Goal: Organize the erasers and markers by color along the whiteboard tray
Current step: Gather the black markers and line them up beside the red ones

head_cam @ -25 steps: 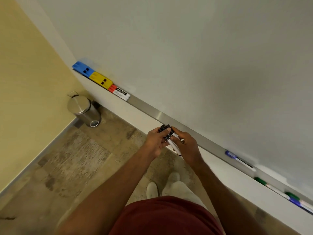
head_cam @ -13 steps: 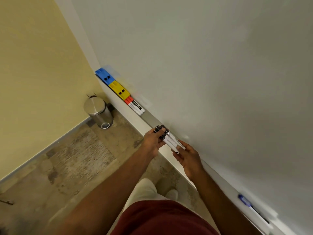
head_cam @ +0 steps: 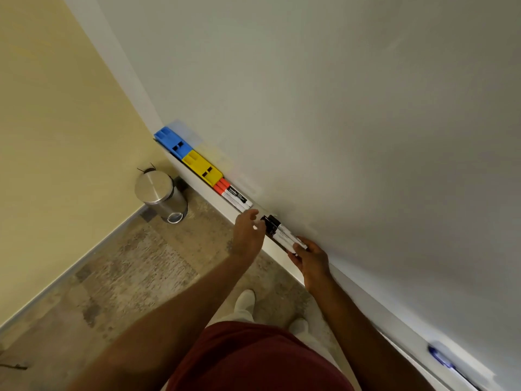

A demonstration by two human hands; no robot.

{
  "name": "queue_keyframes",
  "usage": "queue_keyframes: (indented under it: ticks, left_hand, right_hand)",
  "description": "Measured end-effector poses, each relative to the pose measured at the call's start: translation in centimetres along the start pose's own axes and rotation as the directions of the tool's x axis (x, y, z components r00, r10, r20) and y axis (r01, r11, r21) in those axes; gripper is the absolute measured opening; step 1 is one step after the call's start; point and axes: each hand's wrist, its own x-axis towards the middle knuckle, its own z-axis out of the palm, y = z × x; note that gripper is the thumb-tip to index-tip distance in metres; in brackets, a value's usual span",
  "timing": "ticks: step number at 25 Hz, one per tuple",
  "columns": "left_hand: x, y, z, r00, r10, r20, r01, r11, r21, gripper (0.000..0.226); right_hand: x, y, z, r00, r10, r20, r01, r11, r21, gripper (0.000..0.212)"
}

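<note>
Right hand (head_cam: 311, 259) covers black markers' (head_cam: 277, 231) ends; left hand (head_cam: 248, 235) blurred.

The blue eraser (head_cam: 173, 143) sits at the tray's far end, and the yellow eraser (head_cam: 202, 167) touches it. The red-capped markers (head_cam: 232, 193) have white barrels with black labels. The black-capped markers (head_cam: 279, 231) also have white barrels. A blue-capped marker (head_cam: 440, 357) is blurred. The whiteboard (head_cam: 352, 122) is pale grey-white, the wall (head_cam: 56, 108) cream-yellow, the bin (head_cam: 159, 194) brushed silver, the floor (head_cam: 118, 272) mottled beige-brown, and the shirt (head_cam: 253, 359) dark red.
</note>
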Motion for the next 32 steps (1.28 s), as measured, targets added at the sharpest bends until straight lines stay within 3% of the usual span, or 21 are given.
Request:
queue_keyframes:
  ticks: [1, 2, 4, 6, 9, 11, 14, 21, 32]
  left_hand:
    - [0.1, -0.7, -0.5, 0.977, 0.209, 0.050, -0.214, 0.957, 0.197, 0.034]
    - [0.2, -1.4, -0.8, 0.916, 0.368, 0.159, -0.400, 0.852, 0.336, 0.034]
    - [0.8, -2.5, -1.0, 0.776, 0.481, 0.408, -0.630, 0.628, 0.456, 0.044]
    - [1.4, -3.3, -0.7, 0.681, 0.454, 0.575, -0.730, 0.478, 0.488, 0.059]
    - [2.4, -4.5, -0.7, 0.631, 0.308, 0.712, -0.771, 0.350, 0.531, 0.068]
    - [2.9, -5.3, -1.0, 0.602, 0.294, 0.742, -0.796, 0.289, 0.531, 0.069]
    - [3.4, -6.1, -1.3, 0.581, 0.299, 0.757, -0.812, 0.276, 0.514, 0.069]
    - [4.3, -6.4, -1.9, 0.587, 0.327, 0.741, -0.807, 0.303, 0.506, 0.067]
    - [4.4, -6.3, -2.2, 0.595, 0.326, 0.735, -0.804, 0.263, 0.534, 0.067]
  right_hand:
    - [0.3, 0.4, 0.7, 1.000, 0.004, -0.022, -0.004, 1.000, -0.020, 0.029]
    - [0.6, 0.8, 1.3, 0.999, 0.001, -0.039, -0.003, 0.999, -0.039, 0.029]
    - [1.0, 1.2, 2.2, 0.997, -0.023, -0.070, 0.018, 0.997, -0.080, 0.028]
    - [1.2, 1.2, 2.8, 0.993, -0.059, -0.103, 0.047, 0.992, -0.115, 0.028]
    - [1.0, 1.1, 3.6, 0.981, -0.099, -0.168, 0.064, 0.977, -0.205, 0.032]
    - [0.6, 1.4, 3.9, 0.973, -0.116, -0.200, 0.066, 0.968, -0.240, 0.027]
    - [0.2, 1.7, 4.4, 0.958, -0.126, -0.260, 0.051, 0.959, -0.278, 0.005]
    - [0.3, 2.1, 5.0, 0.945, -0.112, -0.306, 0.009, 0.948, -0.319, 0.018]
    - [0.8, 0.9, 5.8, 0.984, -0.115, -0.134, 0.062, 0.937, -0.345, 0.026]
